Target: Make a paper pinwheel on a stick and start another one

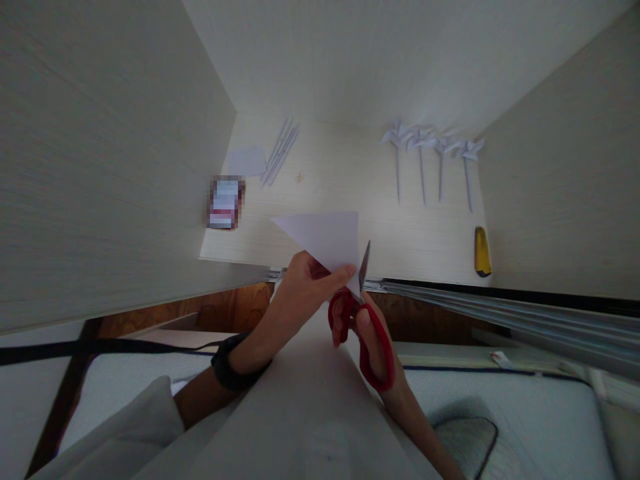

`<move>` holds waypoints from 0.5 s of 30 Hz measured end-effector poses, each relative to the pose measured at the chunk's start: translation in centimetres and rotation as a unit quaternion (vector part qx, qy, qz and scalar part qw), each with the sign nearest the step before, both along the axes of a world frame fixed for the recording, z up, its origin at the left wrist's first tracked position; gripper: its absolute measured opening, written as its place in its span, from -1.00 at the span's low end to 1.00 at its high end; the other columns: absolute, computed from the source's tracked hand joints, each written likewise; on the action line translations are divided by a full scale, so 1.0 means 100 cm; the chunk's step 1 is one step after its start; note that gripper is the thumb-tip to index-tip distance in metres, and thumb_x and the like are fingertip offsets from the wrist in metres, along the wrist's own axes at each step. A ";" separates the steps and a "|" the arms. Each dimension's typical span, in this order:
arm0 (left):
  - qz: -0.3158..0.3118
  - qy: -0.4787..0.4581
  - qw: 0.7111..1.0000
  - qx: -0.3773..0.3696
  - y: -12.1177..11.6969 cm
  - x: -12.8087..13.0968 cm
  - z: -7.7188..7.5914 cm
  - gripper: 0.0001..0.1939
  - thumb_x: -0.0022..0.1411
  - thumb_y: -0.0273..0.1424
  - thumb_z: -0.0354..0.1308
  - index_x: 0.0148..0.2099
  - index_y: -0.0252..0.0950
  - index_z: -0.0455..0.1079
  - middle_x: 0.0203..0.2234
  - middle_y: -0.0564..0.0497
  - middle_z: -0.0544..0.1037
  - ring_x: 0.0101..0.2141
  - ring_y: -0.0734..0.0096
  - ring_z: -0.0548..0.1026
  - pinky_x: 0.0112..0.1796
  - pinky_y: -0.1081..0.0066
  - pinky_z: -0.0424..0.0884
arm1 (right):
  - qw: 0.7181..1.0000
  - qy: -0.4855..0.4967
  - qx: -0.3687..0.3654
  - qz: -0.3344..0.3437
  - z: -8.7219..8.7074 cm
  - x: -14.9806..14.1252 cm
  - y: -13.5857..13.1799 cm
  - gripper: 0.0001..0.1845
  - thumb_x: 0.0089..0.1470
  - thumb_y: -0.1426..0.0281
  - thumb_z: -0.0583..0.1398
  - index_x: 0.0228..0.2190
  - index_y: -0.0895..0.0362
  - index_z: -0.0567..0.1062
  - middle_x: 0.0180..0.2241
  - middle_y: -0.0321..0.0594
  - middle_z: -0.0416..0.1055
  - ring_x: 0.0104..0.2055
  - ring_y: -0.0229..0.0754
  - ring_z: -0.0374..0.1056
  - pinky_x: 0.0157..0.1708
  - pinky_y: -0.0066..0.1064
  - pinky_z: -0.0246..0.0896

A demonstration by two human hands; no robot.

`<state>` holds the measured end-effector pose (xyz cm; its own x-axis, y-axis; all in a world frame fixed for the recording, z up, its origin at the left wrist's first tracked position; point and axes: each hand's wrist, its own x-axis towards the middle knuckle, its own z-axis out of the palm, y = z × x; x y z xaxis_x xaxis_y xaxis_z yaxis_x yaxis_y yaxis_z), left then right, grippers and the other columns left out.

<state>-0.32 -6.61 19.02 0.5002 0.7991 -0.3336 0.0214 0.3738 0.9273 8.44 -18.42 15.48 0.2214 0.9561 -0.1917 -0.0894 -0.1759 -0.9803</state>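
My left hand grips a white sheet of paper by its near corner, thumb on top and fingers underneath. The paper looks triangular, one point reaching left over the shelf edge area. In my right hand is a pair of scissors with red handles, fingers through the loops. Their metal blades point up and away, right beside the paper's right edge near my left thumb. Whether the blades touch the paper I cannot tell. A black band sits on my left wrist.
On the pale shelf, several paper pinwheels on sticks lie at the back right. Paper sticks and a white sheet lie back left, by a blurred phone-like thing. A yellow cutter lies near the right wall.
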 end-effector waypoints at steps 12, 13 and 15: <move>0.000 0.007 1.000 0.004 -0.001 0.002 0.003 -0.81 0.03 -0.32 0.28 -0.33 -0.34 0.45 -0.47 0.07 0.58 -0.41 0.42 0.50 -0.35 0.49 0.40 | 1.000 0.008 -0.009 -0.013 0.002 0.000 0.002 -0.54 0.29 0.07 0.00 -0.27 0.24 0.36 -0.51 -0.33 0.26 -0.52 -0.40 0.21 -0.47 -0.52 0.20; 0.000 0.007 1.000 0.004 -0.001 0.003 0.003 -0.82 0.03 -0.33 0.27 -0.33 -0.34 0.46 -0.47 0.07 0.58 -0.40 0.42 0.51 -0.35 0.49 0.40 | 1.000 0.009 -0.010 -0.014 0.002 0.000 0.001 -0.55 0.29 0.07 0.01 -0.28 0.24 0.36 -0.51 -0.34 0.26 -0.53 -0.40 0.20 -0.47 -0.52 0.20; 0.001 0.009 1.000 0.004 -0.001 0.003 0.004 -0.81 0.03 -0.33 0.26 -0.32 -0.34 0.46 -0.45 0.06 0.58 -0.39 0.40 0.51 -0.35 0.48 0.40 | 1.000 0.009 -0.010 -0.017 0.001 -0.001 0.001 -0.56 0.29 0.08 0.01 -0.29 0.24 0.36 -0.51 -0.34 0.26 -0.54 -0.41 0.20 -0.49 -0.53 0.20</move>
<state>-0.03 -6.75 19.37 0.4921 0.8027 -0.3369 0.0376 0.3671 0.9294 8.38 -18.34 15.57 0.2492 0.9441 -0.2159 -0.1136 -0.1929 -0.9746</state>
